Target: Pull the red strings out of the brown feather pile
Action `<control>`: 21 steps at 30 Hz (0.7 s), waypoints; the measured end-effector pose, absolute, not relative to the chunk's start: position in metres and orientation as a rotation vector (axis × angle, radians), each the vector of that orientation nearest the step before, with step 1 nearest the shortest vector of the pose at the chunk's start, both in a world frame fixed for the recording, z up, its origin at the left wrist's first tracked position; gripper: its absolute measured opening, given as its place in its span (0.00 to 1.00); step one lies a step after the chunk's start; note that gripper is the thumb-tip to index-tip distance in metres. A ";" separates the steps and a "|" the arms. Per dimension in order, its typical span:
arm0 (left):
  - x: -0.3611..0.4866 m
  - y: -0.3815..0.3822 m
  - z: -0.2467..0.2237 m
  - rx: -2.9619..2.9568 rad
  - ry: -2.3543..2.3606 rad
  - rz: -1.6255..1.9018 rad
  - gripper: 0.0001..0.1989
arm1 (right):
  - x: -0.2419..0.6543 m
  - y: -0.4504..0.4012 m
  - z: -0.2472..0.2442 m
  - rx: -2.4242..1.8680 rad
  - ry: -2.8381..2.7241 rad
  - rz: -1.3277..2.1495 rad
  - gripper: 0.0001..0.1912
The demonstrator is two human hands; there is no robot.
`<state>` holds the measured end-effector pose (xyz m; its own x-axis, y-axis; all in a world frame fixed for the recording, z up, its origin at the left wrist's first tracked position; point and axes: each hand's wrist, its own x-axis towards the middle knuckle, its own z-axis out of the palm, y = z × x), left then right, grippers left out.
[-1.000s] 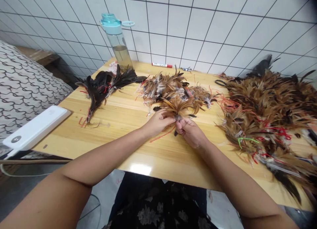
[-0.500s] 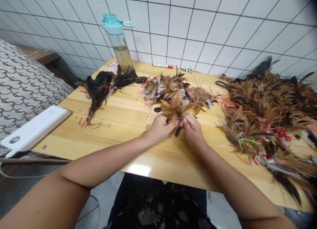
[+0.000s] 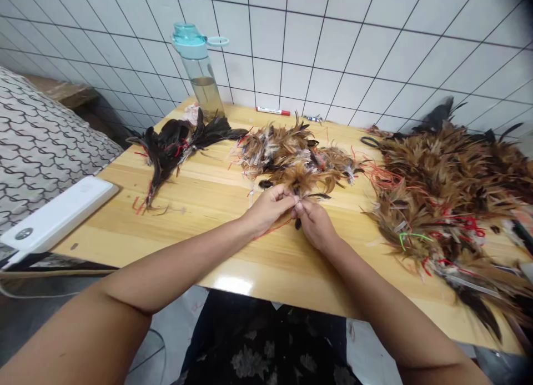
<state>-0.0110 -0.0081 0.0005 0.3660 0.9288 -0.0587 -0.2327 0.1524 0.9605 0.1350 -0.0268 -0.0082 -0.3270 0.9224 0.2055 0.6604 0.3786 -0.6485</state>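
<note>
the left hand (image 3: 270,206) and right hand (image 3: 315,219), close together, pinch a small, fan-shaped brown feather bundle (image 3: 300,178) at its gathered base, probably so its top spreads uncrushed.

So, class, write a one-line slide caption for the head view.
Left hand and right hand pinch a brown feather bunch over a wooden table strewn with more feathers.

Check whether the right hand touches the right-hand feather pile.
Apart: the head view shows bare table between the right hand and the feather pile.
</note>
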 end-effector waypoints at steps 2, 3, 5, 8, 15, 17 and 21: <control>-0.015 -0.006 0.002 1.089 0.826 0.924 0.11 | 0.136 -0.028 -0.009 -1.259 -2.135 0.721 0.20; -0.016 -0.005 0.002 1.089 0.842 0.901 0.11 | 0.136 -0.029 -0.008 -1.231 -2.154 0.749 0.20; -0.018 -0.004 0.005 1.091 0.858 0.872 0.11 | 0.138 -0.029 -0.007 -1.220 -2.164 0.768 0.20; -0.020 -0.002 0.007 1.123 0.878 0.869 0.13 | 0.143 -0.027 -0.005 -1.245 -2.125 0.748 0.19; -0.025 0.003 0.006 1.498 1.065 0.785 0.09 | 0.148 -0.026 -0.001 -1.352 -2.196 0.401 0.16; -0.027 0.003 0.007 1.665 1.110 0.723 0.08 | 0.146 -0.030 0.001 -1.401 -2.329 0.124 0.15; -0.030 -0.001 0.015 1.977 1.185 0.600 0.07 | 0.142 -0.034 0.001 -1.364 -2.470 -0.331 0.14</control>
<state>-0.0303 -0.0011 0.0147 0.4637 0.8858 0.0181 0.5389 -0.2982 0.7878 0.1424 -0.0344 0.0007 -0.5046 0.7816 0.3668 0.8505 0.5230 0.0557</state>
